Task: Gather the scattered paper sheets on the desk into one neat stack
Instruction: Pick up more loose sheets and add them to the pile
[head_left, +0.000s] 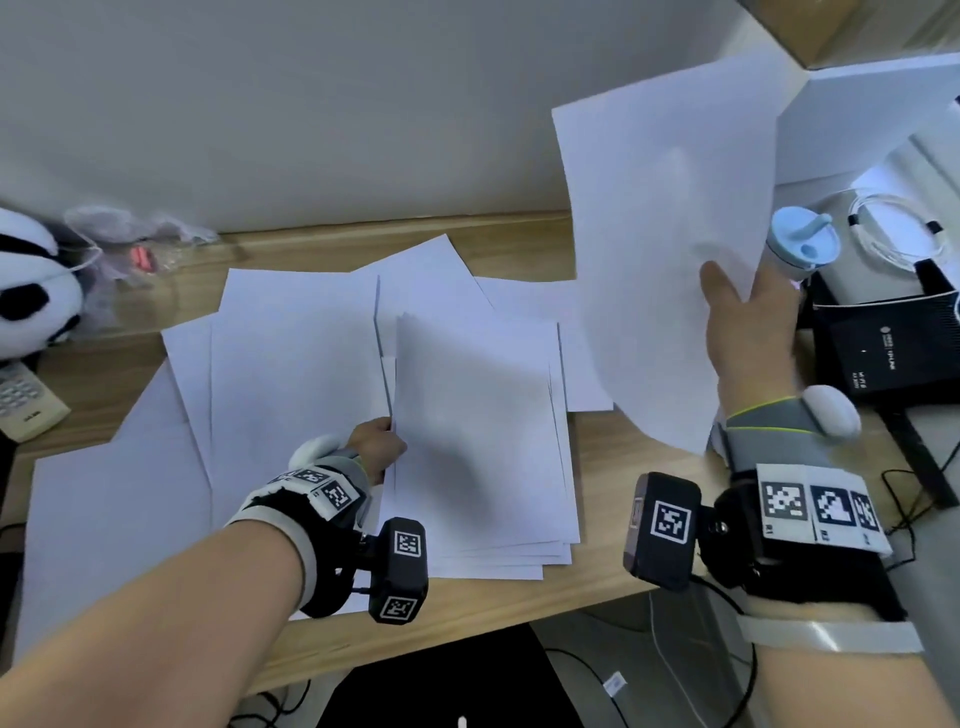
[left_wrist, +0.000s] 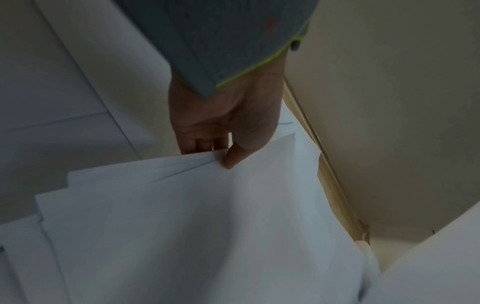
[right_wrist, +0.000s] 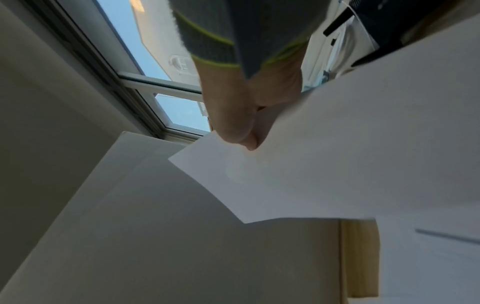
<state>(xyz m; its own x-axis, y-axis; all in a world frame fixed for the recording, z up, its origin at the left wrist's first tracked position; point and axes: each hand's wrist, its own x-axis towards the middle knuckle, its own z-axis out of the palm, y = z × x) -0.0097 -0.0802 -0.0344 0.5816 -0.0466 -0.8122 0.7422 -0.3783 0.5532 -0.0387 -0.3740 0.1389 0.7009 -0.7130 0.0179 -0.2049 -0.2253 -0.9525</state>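
- Near the front edge of the desk (head_left: 597, 582), the left hand (head_left: 376, 447) pinches the left edge of a rough stack (head_left: 483, 441), thumb on top and fingers beneath; its long axis runs from the front edge toward the back.
- Above the desk's right side, the right hand (head_left: 748, 322) grips a single raised sheet (head_left: 670, 244) by its right edge, tilted, long axis steeply up.
- Loose sheets (head_left: 291, 364) lie overlapping toward the left and back edges.
- A blue-lidded cup (head_left: 802, 244) stands at the right edge; its contents cannot be seen.

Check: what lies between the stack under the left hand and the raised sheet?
Head view: loose sheets on the desk, between stack and raised sheet.
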